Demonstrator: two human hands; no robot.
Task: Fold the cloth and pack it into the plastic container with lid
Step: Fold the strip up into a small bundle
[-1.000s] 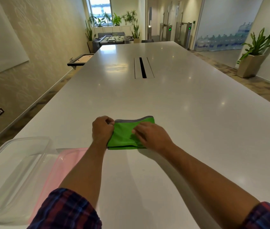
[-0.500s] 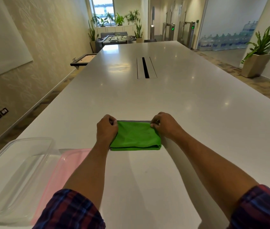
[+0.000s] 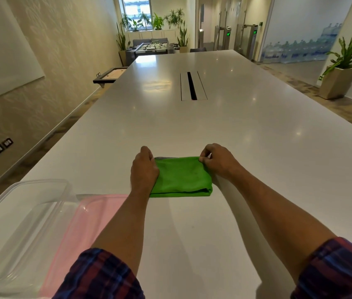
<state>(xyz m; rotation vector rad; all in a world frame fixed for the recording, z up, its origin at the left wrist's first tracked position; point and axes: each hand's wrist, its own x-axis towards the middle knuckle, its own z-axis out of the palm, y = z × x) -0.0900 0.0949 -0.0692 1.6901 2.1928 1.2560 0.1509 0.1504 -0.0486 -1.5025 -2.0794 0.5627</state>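
A folded green cloth (image 3: 181, 176) with a grey far edge lies flat on the white table (image 3: 246, 134) in front of me. My left hand (image 3: 143, 169) grips the cloth's left end, covering that side. The cloth's far right corner is pinched between the fingertips of my right hand (image 3: 218, 160). A clear plastic container (image 3: 17, 225) stands open at the near left of the table. Its pink lid (image 3: 88, 216) lies flat beside it, partly hidden under my left forearm.
A cable slot (image 3: 192, 86) is set into the table's middle, farther away. The table's left edge runs close past the container. A potted plant (image 3: 343, 72) stands on the floor at the right, beyond the table.
My right hand slid from on top of the cloth out to its right end. The cloth now lies wider and flatter between both hands. My left hand stayed at the left end.
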